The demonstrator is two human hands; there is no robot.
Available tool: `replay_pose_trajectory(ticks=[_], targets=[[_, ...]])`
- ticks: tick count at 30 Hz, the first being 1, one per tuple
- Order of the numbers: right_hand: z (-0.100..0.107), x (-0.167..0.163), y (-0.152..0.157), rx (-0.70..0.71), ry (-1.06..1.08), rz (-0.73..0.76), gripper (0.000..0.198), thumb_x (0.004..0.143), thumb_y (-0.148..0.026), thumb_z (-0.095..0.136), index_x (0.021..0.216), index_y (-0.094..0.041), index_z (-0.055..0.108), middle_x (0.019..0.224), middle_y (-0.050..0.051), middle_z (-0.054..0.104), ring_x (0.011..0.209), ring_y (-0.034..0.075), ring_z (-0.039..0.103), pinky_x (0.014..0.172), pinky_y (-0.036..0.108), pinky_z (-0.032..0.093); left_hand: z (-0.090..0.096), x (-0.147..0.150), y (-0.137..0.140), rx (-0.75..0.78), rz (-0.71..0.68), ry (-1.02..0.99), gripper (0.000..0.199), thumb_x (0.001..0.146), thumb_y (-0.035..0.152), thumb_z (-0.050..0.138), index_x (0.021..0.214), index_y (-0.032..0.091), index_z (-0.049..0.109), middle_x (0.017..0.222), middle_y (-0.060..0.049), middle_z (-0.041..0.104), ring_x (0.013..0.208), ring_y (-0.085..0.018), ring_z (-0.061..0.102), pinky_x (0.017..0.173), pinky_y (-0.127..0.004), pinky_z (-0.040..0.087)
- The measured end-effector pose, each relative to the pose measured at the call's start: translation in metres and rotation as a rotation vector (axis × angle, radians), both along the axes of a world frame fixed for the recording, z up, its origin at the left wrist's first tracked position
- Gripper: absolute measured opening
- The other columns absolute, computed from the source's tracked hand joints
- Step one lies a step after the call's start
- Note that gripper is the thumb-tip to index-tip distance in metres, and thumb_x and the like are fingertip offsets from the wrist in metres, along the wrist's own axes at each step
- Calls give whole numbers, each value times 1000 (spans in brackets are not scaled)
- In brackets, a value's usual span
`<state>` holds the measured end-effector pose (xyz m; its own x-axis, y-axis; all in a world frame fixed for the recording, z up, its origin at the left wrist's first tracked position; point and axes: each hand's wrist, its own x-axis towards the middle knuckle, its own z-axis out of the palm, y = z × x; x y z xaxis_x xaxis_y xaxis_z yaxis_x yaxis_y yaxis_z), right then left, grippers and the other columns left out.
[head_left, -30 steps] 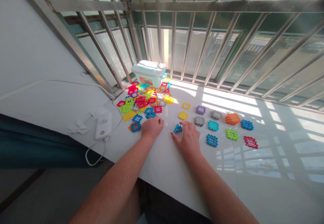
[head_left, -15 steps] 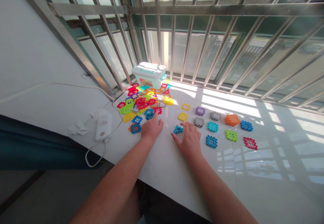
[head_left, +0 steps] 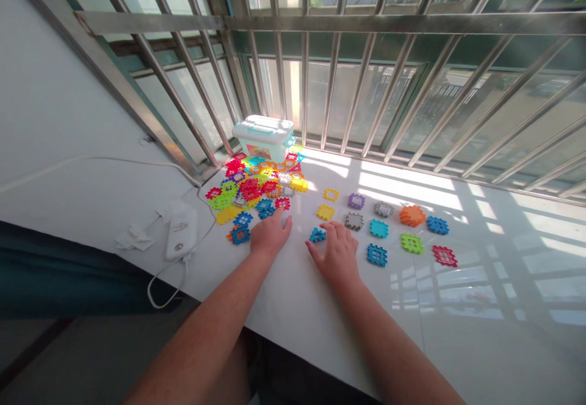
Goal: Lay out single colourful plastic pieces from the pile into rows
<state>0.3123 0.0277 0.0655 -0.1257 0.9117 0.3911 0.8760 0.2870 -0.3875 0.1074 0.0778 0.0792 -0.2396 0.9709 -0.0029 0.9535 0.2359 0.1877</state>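
Note:
My left hand [head_left: 268, 233] is at the near edge of a colourful heap of plastic interlocking tiles [head_left: 249, 189]. Its index finger reaches toward a red tile [head_left: 283, 204], beside dark blue tiles [head_left: 265, 208]; the thumb stands apart. Whether the fingertip touches a tile is hard to see. My right hand [head_left: 337, 251] rests low over the table, fingers spread. A small blue tile [head_left: 317, 235] lies between its thumb and index finger, partly covered by the fingers. Just beyond are a yellow tile [head_left: 325, 212] and a grey tile [head_left: 354, 221].
Sorted tiles lie to the right, among them an orange stack [head_left: 412, 216], a green tile [head_left: 412, 243] and a red-pink tile [head_left: 444, 255]. A lidded box [head_left: 263, 133] stands behind the heap. A white power strip [head_left: 180, 234] with cables lies left. Metal bars [head_left: 334, 88] border the back.
The whole view has shifted slightly, so the table things appear a little further left. Both hands stay at nearly the same places by the tiles.

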Motion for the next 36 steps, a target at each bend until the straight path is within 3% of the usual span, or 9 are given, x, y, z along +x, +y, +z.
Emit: replay_pose_trajectory(ticks=[6,10,21,28,33,36], targets=[[0,0,0,-1,6,1,46,101,-54,67,136,-25,60,141,15,63,126,34,59,101,46,40,-3,-2,-1,12,-2,-13,47,107,65,42,110,25,67,92,-9,78,88,-31,76,75,-36,50],[-2,1,1,-1,12,6,46,101,-55,66,136,-26,60,141,15,63,127,34,58,102,47,39,-5,-3,-1,30,-1,-18,49,105,69,45,110,25,65,90,-8,76,86,-30,75,73,-34,47],[2,0,-1,3,21,41,42,102,-52,66,133,-25,64,140,16,65,128,34,57,102,47,39,-7,-6,-2,42,-37,-36,38,106,56,49,105,27,74,91,-6,78,86,-25,73,71,-32,41],[9,-13,-12,26,-70,259,33,105,-49,64,131,-30,70,148,10,64,138,32,52,111,50,33,-4,-5,-4,12,-38,14,71,112,53,25,93,22,85,94,-14,81,90,-28,75,76,-35,46],[4,-15,-15,12,-206,421,24,106,-49,62,119,-35,76,160,4,58,153,34,39,119,55,25,1,-3,-4,3,-36,13,72,112,52,25,96,21,87,95,-15,81,91,-29,76,79,-36,49],[6,-13,-21,-26,-251,517,21,104,-47,66,116,-33,77,157,4,60,152,34,40,120,56,27,2,-2,-4,3,-32,20,70,112,51,25,98,20,87,97,-16,81,92,-30,76,79,-36,50]])
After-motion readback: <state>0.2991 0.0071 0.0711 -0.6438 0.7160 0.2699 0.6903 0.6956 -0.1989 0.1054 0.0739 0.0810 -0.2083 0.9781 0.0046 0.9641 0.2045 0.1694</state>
